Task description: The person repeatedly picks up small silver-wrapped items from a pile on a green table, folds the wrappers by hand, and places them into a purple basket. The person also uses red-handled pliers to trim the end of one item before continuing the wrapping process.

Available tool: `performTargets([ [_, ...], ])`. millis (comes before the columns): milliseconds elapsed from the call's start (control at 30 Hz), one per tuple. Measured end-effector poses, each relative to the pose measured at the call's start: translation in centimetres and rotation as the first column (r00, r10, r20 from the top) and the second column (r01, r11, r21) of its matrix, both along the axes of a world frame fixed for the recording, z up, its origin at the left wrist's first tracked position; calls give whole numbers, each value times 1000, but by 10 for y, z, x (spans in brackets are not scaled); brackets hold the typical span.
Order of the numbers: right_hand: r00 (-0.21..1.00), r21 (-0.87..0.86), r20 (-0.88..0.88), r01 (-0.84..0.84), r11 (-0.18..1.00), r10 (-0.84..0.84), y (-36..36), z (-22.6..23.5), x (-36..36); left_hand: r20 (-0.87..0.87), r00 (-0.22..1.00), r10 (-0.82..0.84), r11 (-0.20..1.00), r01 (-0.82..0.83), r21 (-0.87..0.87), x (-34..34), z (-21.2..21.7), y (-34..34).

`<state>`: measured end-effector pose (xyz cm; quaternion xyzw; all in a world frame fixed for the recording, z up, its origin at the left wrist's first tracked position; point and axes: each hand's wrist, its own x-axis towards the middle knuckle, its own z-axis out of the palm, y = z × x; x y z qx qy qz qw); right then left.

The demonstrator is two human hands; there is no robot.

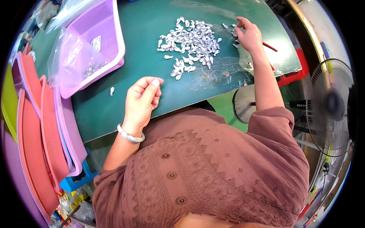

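Note:
A pile of several small silvery metal pieces (192, 41) lies on the dark green table mat (144, 34). My right hand (248, 36) reaches to the far right of the pile, fingers curled over a few loose silvery pieces beside a thin red tool (270, 46); whether it grips one I cannot tell. My left hand (142, 100) rests near the table's front edge, fingers loosely curled with fingertips pinched together, a pale bangle on its wrist. One stray silvery piece (112, 90) lies to its left.
A purple mesh basket (110, 34) at the left holds a clear plastic bag (72, 57) with more silvery pieces. Stacked pink, orange and green baskets (38, 125) stand along the left edge. A floor fan (329, 106) stands at the right.

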<state>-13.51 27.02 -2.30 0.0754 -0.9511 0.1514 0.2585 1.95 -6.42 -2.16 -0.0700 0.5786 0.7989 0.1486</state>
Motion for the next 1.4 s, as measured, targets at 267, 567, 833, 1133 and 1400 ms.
performTargets([
  [267, 805, -265, 67, -556, 788, 590, -103, 22, 73, -30, 999, 31, 999, -33, -37, 1, -2, 0],
  [567, 719, -19, 45, -694, 720, 694, -156, 11, 103, -27, 999, 21, 1000, -21, 6, 2, -2, -4],
  [833, 669, -148, 118, -719, 679, 734, -146, 9, 95, -29, 999, 15, 1000, -15, -13, 1, -4, -3],
  [1133, 650, -167, 170, -722, 672, 741, -151, 12, 88, -29, 999, 31, 999, -32, -19, 1, -2, -1],
  [1400, 629, -168, 119, -750, 640, 768, -155, 10, 87, -31, 999, 26, 999, -27, -45, 1, -3, -1],
])
